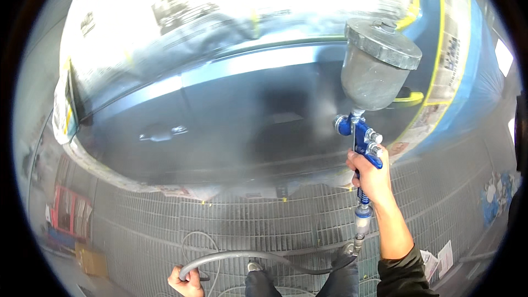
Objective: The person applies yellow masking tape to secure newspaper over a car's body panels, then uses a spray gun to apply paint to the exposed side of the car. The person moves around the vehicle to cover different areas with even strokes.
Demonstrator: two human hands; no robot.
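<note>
My right hand is wrapped round the handle of a blue spray gun. A large grey paint cup with a round lid sits on top of the gun. From the gun's lower end a grey air hose curves down and to the left. My left hand is closed on that hose, low in the picture. Beyond the gun stands a dark, glossy car side panel with a door handle recess at its left. The gun is apart from the panel; whether paint is leaving it cannot be made out.
Masking paper and film cover the car's upper part, with taped newspaper at the right. Underfoot is a metal floor grating. A red rack and a cardboard box stand at left; crumpled material lies at right.
</note>
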